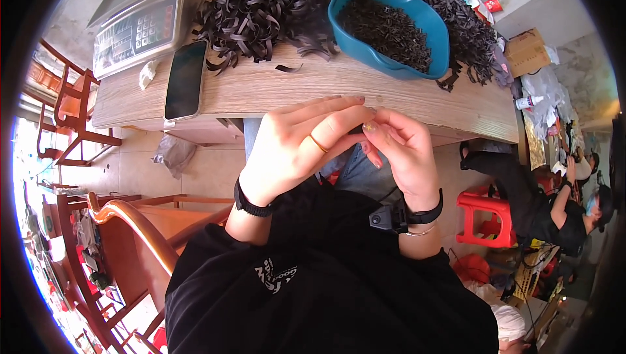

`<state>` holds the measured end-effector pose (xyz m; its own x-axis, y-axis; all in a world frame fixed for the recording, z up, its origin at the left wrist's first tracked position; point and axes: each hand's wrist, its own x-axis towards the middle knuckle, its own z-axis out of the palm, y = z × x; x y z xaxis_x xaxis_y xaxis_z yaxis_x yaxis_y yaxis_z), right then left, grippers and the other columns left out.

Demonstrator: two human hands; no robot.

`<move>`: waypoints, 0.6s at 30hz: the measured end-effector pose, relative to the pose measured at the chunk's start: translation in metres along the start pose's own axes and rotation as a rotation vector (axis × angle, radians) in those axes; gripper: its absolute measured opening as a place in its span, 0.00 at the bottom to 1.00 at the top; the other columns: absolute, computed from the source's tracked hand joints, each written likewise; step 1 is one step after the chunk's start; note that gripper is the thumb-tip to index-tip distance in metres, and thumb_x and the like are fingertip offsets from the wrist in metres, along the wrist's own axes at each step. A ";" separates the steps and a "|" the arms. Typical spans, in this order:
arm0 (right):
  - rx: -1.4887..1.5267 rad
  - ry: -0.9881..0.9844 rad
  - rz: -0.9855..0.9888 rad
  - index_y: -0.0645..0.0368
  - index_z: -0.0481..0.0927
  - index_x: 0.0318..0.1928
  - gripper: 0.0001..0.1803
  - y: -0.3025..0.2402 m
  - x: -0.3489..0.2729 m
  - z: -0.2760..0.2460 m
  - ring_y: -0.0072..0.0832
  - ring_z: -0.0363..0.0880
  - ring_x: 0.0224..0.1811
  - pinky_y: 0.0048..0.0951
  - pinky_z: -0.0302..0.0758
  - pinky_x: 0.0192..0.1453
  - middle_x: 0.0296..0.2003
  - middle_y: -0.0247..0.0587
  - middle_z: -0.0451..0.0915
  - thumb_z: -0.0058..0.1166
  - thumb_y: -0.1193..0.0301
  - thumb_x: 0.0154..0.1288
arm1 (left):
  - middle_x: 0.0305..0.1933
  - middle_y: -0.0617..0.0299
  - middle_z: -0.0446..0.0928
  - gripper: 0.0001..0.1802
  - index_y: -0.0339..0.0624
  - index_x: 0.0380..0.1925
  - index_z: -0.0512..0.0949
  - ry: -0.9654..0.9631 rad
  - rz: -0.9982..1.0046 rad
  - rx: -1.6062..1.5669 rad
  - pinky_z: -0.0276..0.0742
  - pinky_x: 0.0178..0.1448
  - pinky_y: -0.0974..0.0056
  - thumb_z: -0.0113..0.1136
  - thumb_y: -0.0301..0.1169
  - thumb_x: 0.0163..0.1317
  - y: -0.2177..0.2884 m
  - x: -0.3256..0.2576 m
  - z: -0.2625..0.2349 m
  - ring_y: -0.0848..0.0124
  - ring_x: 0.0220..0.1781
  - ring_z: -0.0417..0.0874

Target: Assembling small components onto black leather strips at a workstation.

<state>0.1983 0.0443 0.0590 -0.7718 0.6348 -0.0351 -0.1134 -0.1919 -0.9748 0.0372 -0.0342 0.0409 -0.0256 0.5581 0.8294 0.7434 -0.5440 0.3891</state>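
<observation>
Over the near table edge my left hand (306,139) and my right hand (404,152) meet, fingertips pressed together. Between them shows a bit of a small black piece (356,130), mostly covered by the fingers; its exact shape cannot be made out. Both hands are closed on it. Beyond them lies a loose heap of long black strips (264,15), with one single strip (289,68) apart from it. Right of this heap, a teal plastic basin (385,64) holds many short dark pieces (385,31).
A digital scale (137,34) and a phone (186,80) occupy the table's left, near a crumpled white tissue (148,73). Another dark heap (460,28) lies right of the basin. Wooden chairs (130,223) stand left; a red stool (486,217) and a seated person (554,210) are right.
</observation>
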 end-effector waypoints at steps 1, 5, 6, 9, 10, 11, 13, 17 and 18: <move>-0.001 0.000 0.000 0.66 0.77 0.41 0.10 0.001 0.001 0.001 0.12 0.67 0.24 0.14 0.62 0.26 0.26 0.30 0.75 0.54 0.71 0.65 | 0.42 0.55 0.81 0.26 0.40 0.44 0.74 0.001 0.000 0.000 0.82 0.41 0.62 0.71 0.27 0.41 0.000 0.000 0.000 0.58 0.42 0.84; -0.065 0.084 -0.105 0.64 0.76 0.38 0.07 0.005 0.002 -0.001 0.10 0.66 0.26 0.12 0.62 0.29 0.27 0.27 0.74 0.54 0.73 0.65 | 0.42 0.55 0.81 0.24 0.40 0.42 0.77 -0.032 -0.155 0.026 0.80 0.44 0.63 0.71 0.29 0.41 0.001 0.006 -0.007 0.59 0.43 0.83; -0.096 0.108 -0.146 0.64 0.76 0.37 0.06 0.007 0.003 -0.002 0.09 0.66 0.27 0.12 0.61 0.30 0.28 0.27 0.74 0.54 0.73 0.65 | 0.42 0.54 0.81 0.23 0.40 0.41 0.78 -0.066 -0.212 0.082 0.79 0.45 0.62 0.72 0.29 0.41 0.000 0.007 -0.010 0.59 0.44 0.83; -0.097 0.129 -0.183 0.64 0.76 0.36 0.05 0.009 0.004 -0.007 0.08 0.65 0.29 0.11 0.61 0.32 0.28 0.26 0.73 0.54 0.74 0.65 | 0.41 0.55 0.80 0.18 0.40 0.38 0.79 -0.026 -0.281 0.237 0.77 0.46 0.62 0.69 0.30 0.45 -0.023 0.000 -0.004 0.59 0.44 0.81; -0.112 0.179 -0.181 0.63 0.76 0.36 0.05 0.008 0.005 -0.011 0.08 0.64 0.26 0.11 0.59 0.29 0.26 0.24 0.72 0.54 0.73 0.65 | 0.39 0.56 0.80 0.15 0.40 0.37 0.79 0.017 -0.283 0.377 0.77 0.46 0.62 0.67 0.31 0.47 -0.035 -0.004 -0.003 0.59 0.44 0.80; -0.161 0.258 -0.204 0.62 0.76 0.36 0.05 0.007 0.006 -0.018 0.08 0.63 0.25 0.11 0.58 0.27 0.25 0.23 0.71 0.54 0.72 0.65 | 0.39 0.57 0.80 0.12 0.38 0.35 0.79 0.016 -0.298 0.429 0.76 0.48 0.62 0.65 0.28 0.49 -0.047 -0.010 -0.003 0.59 0.46 0.79; -0.277 0.421 -0.276 0.60 0.76 0.36 0.06 0.004 0.010 -0.042 0.07 0.61 0.23 0.11 0.56 0.24 0.23 0.21 0.69 0.54 0.70 0.65 | 0.39 0.57 0.79 0.11 0.37 0.35 0.79 0.011 -0.329 0.436 0.76 0.48 0.62 0.64 0.27 0.50 -0.063 -0.020 -0.005 0.59 0.45 0.79; -0.500 0.690 -0.373 0.60 0.78 0.35 0.09 -0.006 0.032 -0.110 0.08 0.61 0.22 0.12 0.57 0.24 0.22 0.21 0.69 0.55 0.67 0.65 | 0.39 0.59 0.79 0.11 0.37 0.34 0.81 0.003 -0.399 0.444 0.75 0.46 0.62 0.64 0.28 0.49 -0.074 -0.030 0.001 0.61 0.42 0.78; -0.568 0.736 -0.375 0.60 0.79 0.35 0.09 -0.010 0.036 -0.128 0.08 0.61 0.22 0.13 0.58 0.24 0.22 0.21 0.69 0.56 0.66 0.65 | 0.38 0.60 0.79 0.11 0.38 0.34 0.81 -0.005 -0.420 0.447 0.75 0.45 0.62 0.64 0.29 0.49 -0.074 -0.029 0.005 0.62 0.41 0.78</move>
<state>0.2515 0.1654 0.0395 -0.1466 0.9229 0.3562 0.1932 0.3798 -0.9047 -0.0138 -0.0065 -0.0141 -0.3748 0.6716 0.6391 0.8789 0.0381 0.4754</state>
